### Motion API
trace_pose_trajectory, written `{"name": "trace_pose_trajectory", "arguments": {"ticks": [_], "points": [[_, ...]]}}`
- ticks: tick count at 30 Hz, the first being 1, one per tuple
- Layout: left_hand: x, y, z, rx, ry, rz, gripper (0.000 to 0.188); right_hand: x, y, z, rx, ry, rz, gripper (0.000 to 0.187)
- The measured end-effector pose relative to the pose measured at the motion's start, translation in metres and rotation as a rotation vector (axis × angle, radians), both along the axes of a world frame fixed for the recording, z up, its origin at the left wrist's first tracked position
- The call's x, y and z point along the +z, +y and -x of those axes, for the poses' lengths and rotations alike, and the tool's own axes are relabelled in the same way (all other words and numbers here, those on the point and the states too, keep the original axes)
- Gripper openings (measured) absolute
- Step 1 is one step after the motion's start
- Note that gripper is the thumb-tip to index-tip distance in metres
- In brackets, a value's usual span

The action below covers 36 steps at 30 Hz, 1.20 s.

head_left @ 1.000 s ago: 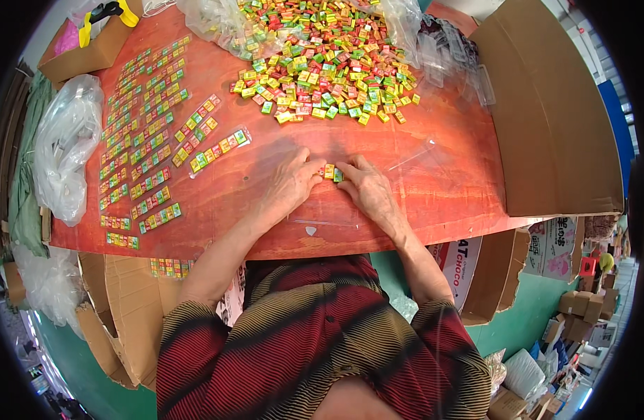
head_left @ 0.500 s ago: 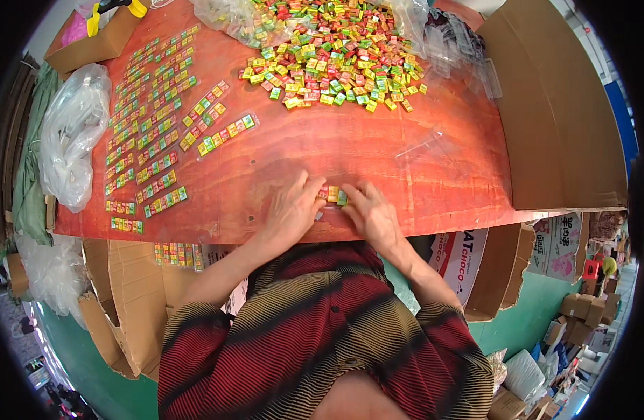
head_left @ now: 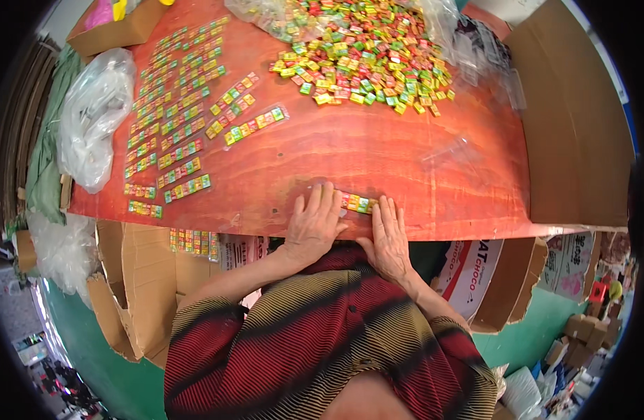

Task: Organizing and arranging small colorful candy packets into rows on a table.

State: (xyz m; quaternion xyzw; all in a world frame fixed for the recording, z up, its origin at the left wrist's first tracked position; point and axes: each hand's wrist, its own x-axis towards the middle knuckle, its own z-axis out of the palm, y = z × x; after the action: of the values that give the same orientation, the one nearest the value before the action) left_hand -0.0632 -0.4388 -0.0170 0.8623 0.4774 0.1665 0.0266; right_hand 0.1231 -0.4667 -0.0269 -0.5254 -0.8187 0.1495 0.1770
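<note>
"While the left hand [head_left: 316, 217] and the right hand [head_left: 388, 234] stretch open, palms down, what sits between them?"
"A row of small boxes [head_left: 356, 202], red, yellow and green, near the front edge of the counter [head_left: 378, 154]."
"How are the fingers?"
"Fairly straight, at either end of the row. A heap of loose boxes [head_left: 378, 59] lies farther back, similar rows [head_left: 187, 188] leftward."

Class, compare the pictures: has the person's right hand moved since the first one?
Yes: the right hand has moved nearer the body, closer to the near edge of the red table.
</note>
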Motion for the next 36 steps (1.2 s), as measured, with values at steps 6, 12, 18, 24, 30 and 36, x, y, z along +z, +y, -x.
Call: {"name": "trace_pose_trajectory", "arguments": {"ticks": [6,12,18,24,30,36], "points": [[-0.005,0.000,0.013,-0.058,-0.058,0.142,0.070,0.004,0.000,0.001,0.017,-0.012,0.060,0.083],[0.000,0.004,0.010,-0.089,-0.048,0.100,0.069,0.008,0.005,0.002,0.042,-0.165,0.092,0.083],[-0.003,0.008,0.016,-0.053,-0.010,0.146,0.069,0.013,0.027,0.021,0.128,-0.158,0.086,0.080],[-0.004,0.025,0.058,0.329,0.082,0.069,0.064,0.009,0.092,0.073,0.335,-0.061,0.017,0.072],[-0.009,0.073,0.081,0.499,0.032,0.030,0.063,0.005,0.123,0.112,0.314,0.088,-0.002,0.064],[-0.003,0.089,0.104,0.566,0.198,0.152,0.053,0.018,0.106,0.039,0.083,0.245,-0.261,0.042]]}}
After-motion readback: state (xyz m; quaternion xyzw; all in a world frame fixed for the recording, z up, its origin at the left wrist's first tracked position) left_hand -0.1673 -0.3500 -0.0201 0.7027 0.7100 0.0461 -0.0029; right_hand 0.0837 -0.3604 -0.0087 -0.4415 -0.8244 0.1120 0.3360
